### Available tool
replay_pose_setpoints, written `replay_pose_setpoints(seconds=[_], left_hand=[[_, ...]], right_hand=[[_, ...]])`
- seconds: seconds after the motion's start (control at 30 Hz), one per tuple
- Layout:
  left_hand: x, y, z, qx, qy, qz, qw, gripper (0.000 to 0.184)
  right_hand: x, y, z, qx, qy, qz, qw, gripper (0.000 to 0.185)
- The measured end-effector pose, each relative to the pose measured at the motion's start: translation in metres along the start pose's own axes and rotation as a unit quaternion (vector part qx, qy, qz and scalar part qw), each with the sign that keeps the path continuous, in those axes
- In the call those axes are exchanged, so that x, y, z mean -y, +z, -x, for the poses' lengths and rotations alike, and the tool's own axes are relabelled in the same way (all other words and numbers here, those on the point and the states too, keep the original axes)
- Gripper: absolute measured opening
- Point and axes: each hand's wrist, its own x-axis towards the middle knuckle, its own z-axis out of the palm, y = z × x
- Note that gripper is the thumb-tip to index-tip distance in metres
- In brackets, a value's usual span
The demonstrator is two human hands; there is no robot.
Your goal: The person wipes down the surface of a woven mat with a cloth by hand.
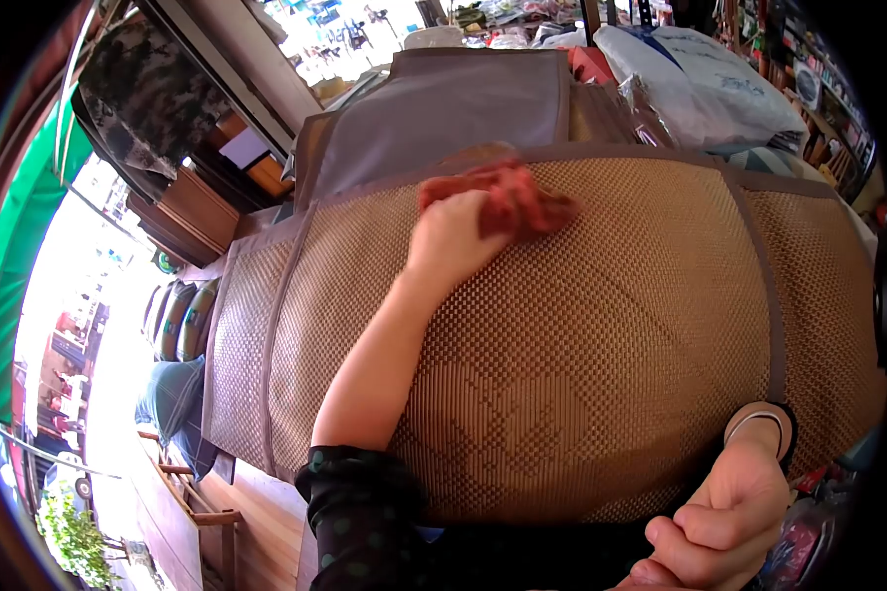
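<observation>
My left hand [453, 234] is closed around a crumpled red cloth [508, 202], pressed against the upper part of a brown woven mat [581, 295]. The cloth's right end is blurred. The left arm, in a dark dotted sleeve pushed up to the elbow, stretches over the mat. At the lower right my right hand [724, 512] has its fingers curled, near the mat's front edge. A pale and dark band [786, 424] circles its upper end. Whatever its fingers enclose, if anything, is hidden. The mat has dark cloth borders and bulges over what lies beneath.
Behind the mat lies a grey-brown sheet [453, 113], with a plastic-wrapped white package [700, 84] to its right. A camouflage-patterned cloth [143, 94] hangs at upper left. A wooden frame [192, 492] stands at lower left beside a bright street. Crowded shelves line the far right.
</observation>
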Motion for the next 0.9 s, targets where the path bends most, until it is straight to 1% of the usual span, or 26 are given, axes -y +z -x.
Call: replay_pose_setpoints(seconds=[0.07,0.13,0.2,0.27,0.33,0.4,0.43,0.47,0.53,0.6,0.73,0.77,0.8,0.87,0.9], left_hand=[[0.017,-0.006,0.002,-0.025,-0.054,-0.022,0.998,0.049],[0.018,-0.004,0.006,-0.035,-0.044,-0.022,0.998,0.048],[0.003,0.006,0.015,-0.041,0.082,-0.017,0.996,0.05],[-0.045,-0.002,0.029,0.1,0.11,0.098,0.984,0.051],[-0.072,0.02,0.044,0.063,0.301,0.118,0.944,0.053],[-0.092,0.021,0.065,0.013,0.402,0.104,0.91,0.055],[-0.094,0.02,0.066,0.0,0.404,0.104,0.909,0.051],[-0.092,0.019,0.062,0.0,0.403,0.103,0.909,0.051],[-0.074,0.012,0.04,0.098,0.24,0.125,0.958,0.046],[-0.04,0.0,0.022,0.081,0.081,0.073,0.991,0.049],[0.024,-0.014,0.005,0.012,-0.095,0.021,0.995,0.055],[0.035,-0.011,0.005,-0.01,-0.094,-0.006,0.995,0.056],[0.031,-0.011,0.007,-0.009,-0.094,-0.008,0.995,0.056],[0.016,-0.006,0.015,-0.042,-0.001,-0.034,0.999,0.048],[0.003,-0.004,0.02,-0.011,0.031,0.019,0.999,0.046]], right_hand=[[0.001,0.002,0.001,-0.001,0.006,0.0,1.0,0.019],[0.001,0.004,0.001,-0.002,0.01,0.0,1.0,0.019],[0.001,0.004,0.002,0.0,0.007,-0.002,1.0,0.019],[0.0,0.004,0.002,0.0,0.007,-0.003,1.0,0.018],[-0.002,0.003,0.003,0.01,-0.005,-0.006,1.0,0.019],[-0.002,0.004,0.003,0.01,-0.005,-0.006,1.0,0.019],[-0.001,0.004,0.003,0.008,-0.007,-0.006,1.0,0.019],[-0.001,0.003,0.002,0.007,-0.007,-0.006,1.0,0.019],[0.0,0.002,0.001,0.005,-0.007,-0.006,1.0,0.019],[0.002,0.003,0.0,-0.002,-0.006,-0.003,1.0,0.02],[0.001,0.0,-0.002,-0.014,-0.005,0.0,1.0,0.021],[0.001,0.0,-0.002,-0.015,-0.004,0.002,1.0,0.021],[0.001,0.0,-0.002,-0.011,-0.005,0.001,1.0,0.021],[0.001,0.0,-0.001,-0.007,-0.008,-0.001,1.0,0.02],[0.001,0.0,-0.001,-0.005,-0.005,0.0,1.0,0.02]])
